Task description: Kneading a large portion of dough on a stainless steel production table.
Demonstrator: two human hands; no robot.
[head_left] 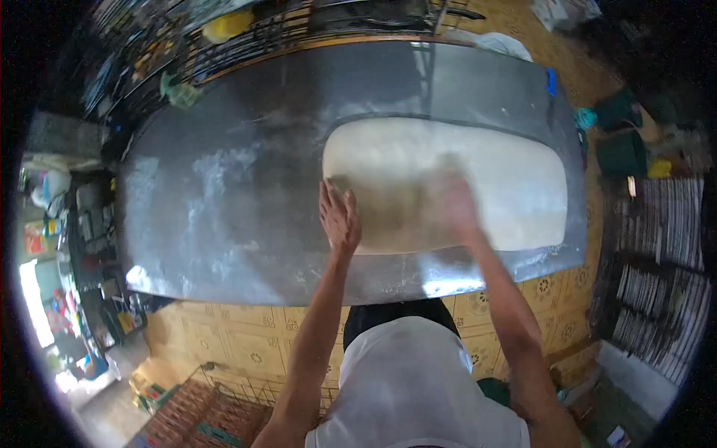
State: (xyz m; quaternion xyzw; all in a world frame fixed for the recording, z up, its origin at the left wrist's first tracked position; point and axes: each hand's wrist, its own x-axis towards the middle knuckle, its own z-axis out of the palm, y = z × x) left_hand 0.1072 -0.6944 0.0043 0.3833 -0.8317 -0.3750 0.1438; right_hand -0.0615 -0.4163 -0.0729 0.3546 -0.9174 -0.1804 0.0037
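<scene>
A large pale slab of dough point(515, 187), roughly rectangular with rounded corners, lies flat on the right half of a dark metal worktable point(246, 134). My left hand point(340, 216) rests against the dough's left edge, its fingers stretched out and pointing away from me. Over the middle of the slab is my right hand point(457, 201), smeared by motion, so its fingers cannot be made out. Whether it touches the dough is also unclear. White flour point(216, 175) is streaked over the table to the left of the dough.
Dark racks point(261, 37) with a yellow thing point(228, 28) on them stand past the table's far edge. A green rag-like thing point(181, 92) lies at the far left corner. Stacked trays point(661, 224) stand at the right; red-brown crates point(202, 414) sit behind me at the left.
</scene>
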